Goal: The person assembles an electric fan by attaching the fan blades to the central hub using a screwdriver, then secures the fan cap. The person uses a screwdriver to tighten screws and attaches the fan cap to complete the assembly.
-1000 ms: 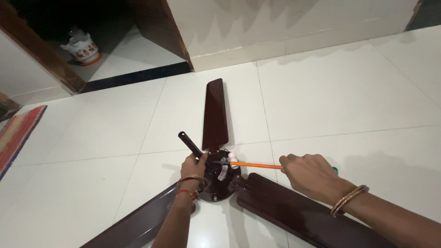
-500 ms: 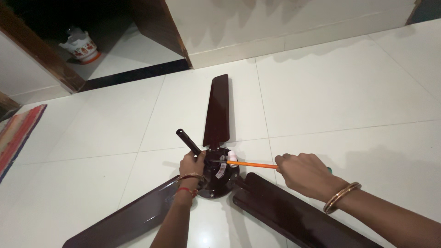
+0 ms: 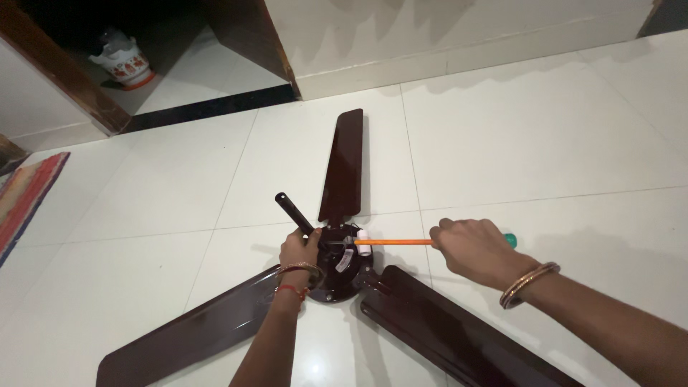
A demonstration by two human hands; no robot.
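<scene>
A dark brown ceiling fan (image 3: pixel 342 165) with three blades lies on the white tiled floor. My left hand (image 3: pixel 301 249) grips the fan's round motor hub (image 3: pixel 342 276) at the foot of its short black downrod (image 3: pixel 292 211). My right hand (image 3: pixel 473 247) is closed around a screwdriver (image 3: pixel 394 242) with an orange shaft and a green handle end. The screwdriver lies level and points left, its tip at a small white part on top of the hub.
A white skirting and wall run along the back. A dark wooden door frame (image 3: pixel 247 36) opens at the back left, with a white and red pot (image 3: pixel 122 61) inside. A striped red rug (image 3: pixel 29 193) lies at the left edge.
The view has shifted slightly. My right hand has drawn a little closer to the hub with the screwdriver; my left hand stays on the hub.
</scene>
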